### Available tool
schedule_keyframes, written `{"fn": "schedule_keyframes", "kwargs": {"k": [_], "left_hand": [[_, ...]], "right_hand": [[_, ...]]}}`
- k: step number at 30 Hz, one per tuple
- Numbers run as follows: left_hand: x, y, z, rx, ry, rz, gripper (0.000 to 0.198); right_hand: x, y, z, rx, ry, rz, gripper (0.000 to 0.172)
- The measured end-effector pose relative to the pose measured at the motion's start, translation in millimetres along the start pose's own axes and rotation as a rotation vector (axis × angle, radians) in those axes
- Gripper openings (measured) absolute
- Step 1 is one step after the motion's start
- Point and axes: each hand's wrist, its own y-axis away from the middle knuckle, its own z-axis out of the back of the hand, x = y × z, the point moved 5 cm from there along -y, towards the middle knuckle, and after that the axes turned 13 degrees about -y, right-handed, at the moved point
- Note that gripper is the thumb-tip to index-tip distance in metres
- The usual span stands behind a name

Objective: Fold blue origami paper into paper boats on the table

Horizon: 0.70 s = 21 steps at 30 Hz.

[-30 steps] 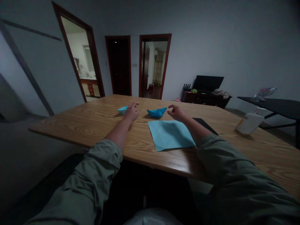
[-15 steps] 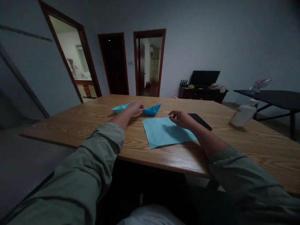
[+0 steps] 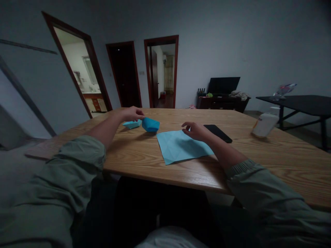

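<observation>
My left hand (image 3: 131, 114) hovers over a pale blue paper boat (image 3: 131, 124), its fingers reaching toward a darker blue paper boat (image 3: 150, 124). That darker boat sits tipped on the wooden table (image 3: 232, 162), and I cannot tell whether my fingers touch it. My right hand (image 3: 196, 131) rests with curled fingers at the upper edge of a creased light blue paper sheet (image 3: 181, 148), holding nothing.
A black phone (image 3: 218, 133) lies beyond my right hand. A white plastic bottle (image 3: 265, 125) stands tilted near the far right of the table. Behind it are a black side table (image 3: 297, 102) and a dark cabinet (image 3: 222, 104) holding a monitor.
My left hand has shifted left and up, off the boats' gap. The darker boat has tipped and moved left, nearer the pale one. My right hand has moved slightly up the sheet.
</observation>
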Motion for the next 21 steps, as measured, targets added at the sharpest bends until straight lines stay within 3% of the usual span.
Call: {"fn": "schedule_keyframes", "kwargs": {"k": [7, 10, 13, 15, 18, 21], "left_hand": [[-28, 15, 2.2, -0.031, -0.021, -0.059, 0.033], [-69, 25, -7.3, -0.053, 0.03, -0.122, 0.026], [-122, 30, -19.7, -0.001, 0.28, -0.305, 0.042], [-145, 29, -21.9, -0.018, 0.363, -0.421, 0.046], [-146, 20, -18.5, -0.145, 0.313, -0.458, 0.043], [-119, 9, -17.7, -0.237, 0.08, -0.387, 0.039]], "right_hand": [[-18, 0, 1, 0.005, 0.03, -0.052, 0.028], [-23, 1, 2, 0.003, 0.033, -0.064, 0.028], [-26, 1, 2, 0.019, 0.026, -0.081, 0.029], [-28, 1, 2, 0.023, 0.026, -0.094, 0.029], [-29, 1, 3, 0.018, 0.024, -0.091, 0.028], [-28, 1, 4, 0.013, 0.01, -0.089, 0.028]]}}
